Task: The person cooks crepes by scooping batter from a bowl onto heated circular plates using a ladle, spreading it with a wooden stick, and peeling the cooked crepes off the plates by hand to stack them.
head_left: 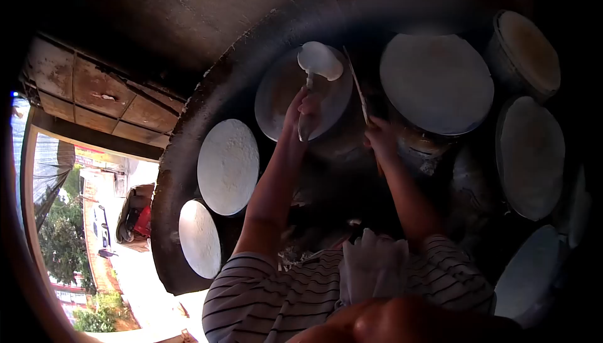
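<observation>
My left hand (pixel 306 106) is closed around the handle of a ladle (pixel 320 62), whose head is coated in white batter. It is over a round pan (pixel 269 107) with a pale, brownish surface. In my right hand (pixel 380 137) is a long thin stick (pixel 358 84), held by its lower part and pointing away from me. The stick's far end lies between that pan and a large round pan covered in white (pixel 436 82). Whether the stick has a flat blade is too dark to tell.
Several more white-topped round pans surround me, including two at left (pixel 228 167) (pixel 200 239) and others at right (pixel 531 158) (pixel 526 54). A dark curved rim (pixel 217 76) encloses them. A tiled ledge (pixel 103 92) and a bright street with trees lie to the left.
</observation>
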`<state>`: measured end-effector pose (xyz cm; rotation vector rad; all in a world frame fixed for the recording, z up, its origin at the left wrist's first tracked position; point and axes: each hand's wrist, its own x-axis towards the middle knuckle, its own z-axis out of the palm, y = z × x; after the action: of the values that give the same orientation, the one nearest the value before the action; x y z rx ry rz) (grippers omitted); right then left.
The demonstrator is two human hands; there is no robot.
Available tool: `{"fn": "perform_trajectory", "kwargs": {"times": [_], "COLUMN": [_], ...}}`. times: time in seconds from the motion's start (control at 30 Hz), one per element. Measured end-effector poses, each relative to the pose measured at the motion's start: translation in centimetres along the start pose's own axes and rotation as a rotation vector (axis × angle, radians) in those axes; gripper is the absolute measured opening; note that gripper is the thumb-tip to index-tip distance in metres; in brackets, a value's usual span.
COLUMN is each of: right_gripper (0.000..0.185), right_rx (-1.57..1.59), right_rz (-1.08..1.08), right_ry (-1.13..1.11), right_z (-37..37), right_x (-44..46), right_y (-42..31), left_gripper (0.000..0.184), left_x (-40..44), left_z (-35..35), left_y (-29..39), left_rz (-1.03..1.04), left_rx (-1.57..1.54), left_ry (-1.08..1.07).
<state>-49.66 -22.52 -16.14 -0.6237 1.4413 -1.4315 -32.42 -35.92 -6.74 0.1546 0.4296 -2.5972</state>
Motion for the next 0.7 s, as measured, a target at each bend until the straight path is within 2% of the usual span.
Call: {"fn": "perform_trajectory", "kwargs": {"times": [0.07,0.13,0.23,0.3,0.33,0.37,0.43,0.53,0.67,0.7], "right_gripper": [0.044,0.044,0.042,0.039,0.039,0.039,0.039,0.04,0.033,0.032], "right_rx": [0.047,-0.12,-0.416,-0.629,-0.632,-0.705,-0.858,-0.957,-0.965,-1.002], "right_rz": [-0.003,-0.139,-0.411,-0.597,-0.539,-0.536,-0.563,-0.576,-0.514,-0.486], "right_ry": [0.03,0.106,0.216,0.311,0.212,0.228,0.235,0.177,0.135,0.106], "right_z": [1.2,2.3,4.1,5.4,6.3,7.7,10.2,7.1,8.1,9.4], "right_x": [0.3,1.0,2.4,3.2,4.0,4.9,6.9,6.8,1.7,2.1], "right_y": [0.4,2.2,2.5,0.8,-0.4,-1.2,-2.9,-4.1,-3.1,-3.5], "left_gripper": [0.031,0.033,0.032,0.02,0.017,0.013,0.023,0.041,0.049,0.048], "left_x": [1.4,2.4,3.5,4.3,4.8,5.1,5.5,5.7,2.1,1.7], "left_z": [0.3,0.0,-0.5,-0.1,0.1,0.0,-0.9,-1.4,-1.5,-1.7], "left_y": [1.1,2.9,6.2,7.1,7.3,7.5,8.4,11.5,13.7,14.0], "left_rz": [0.007,-0.006,0.047,0.263,0.367,0.437,0.629,0.722,0.617,0.64], "left_rx": [0.095,0.187,0.575,0.742,0.823,0.996,1.325,1.643,1.623,1.656], "left_ry": [0.079,0.142,0.135,0.275,0.332,0.344,0.346,0.594,0.4,0.453]}}
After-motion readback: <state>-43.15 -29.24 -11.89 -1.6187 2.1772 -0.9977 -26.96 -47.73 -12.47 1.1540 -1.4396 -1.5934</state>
